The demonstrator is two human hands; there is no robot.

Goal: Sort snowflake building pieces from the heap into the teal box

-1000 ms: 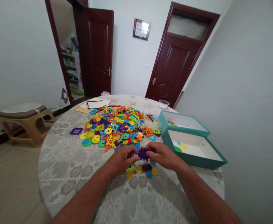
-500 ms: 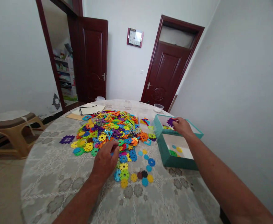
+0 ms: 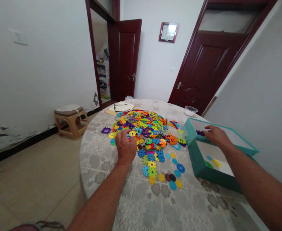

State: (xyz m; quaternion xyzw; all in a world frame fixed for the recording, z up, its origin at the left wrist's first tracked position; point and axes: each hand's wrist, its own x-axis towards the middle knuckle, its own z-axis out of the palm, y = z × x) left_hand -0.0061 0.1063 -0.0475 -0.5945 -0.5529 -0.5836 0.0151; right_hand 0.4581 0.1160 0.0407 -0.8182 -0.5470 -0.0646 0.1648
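Note:
My left hand (image 3: 126, 146) is over the near left edge of a heap of colourful plastic snowflake pieces (image 3: 153, 120). Its fingers bend downward, with pieces showing in the gap between thumb and forefinger; the fingertips are partly hidden. On the right, my right hand (image 3: 216, 136) reaches over the far compartment of a teal box (image 3: 191, 162). At its fingertips is a dark purple square piece (image 3: 200, 132), held low behind the compartment's wall. Blue, yellow and green pieces (image 3: 216, 163) lie in the near compartment. A separate purple square piece (image 3: 106, 130) rests left of the heap.
Loose round pieces (image 3: 180, 168) form a curved line on the patterned tablecloth (image 3: 136, 205). Glasses (image 3: 119, 106) lie on paper at the back left. A clear bowl (image 3: 191, 111) stands behind the box. A stool (image 3: 71, 120) is on the floor to the left.
The view has swung left. My left hand has shifted from the heap's front to its left edge. My right hand has lowered the purple piece into the box's far compartment.

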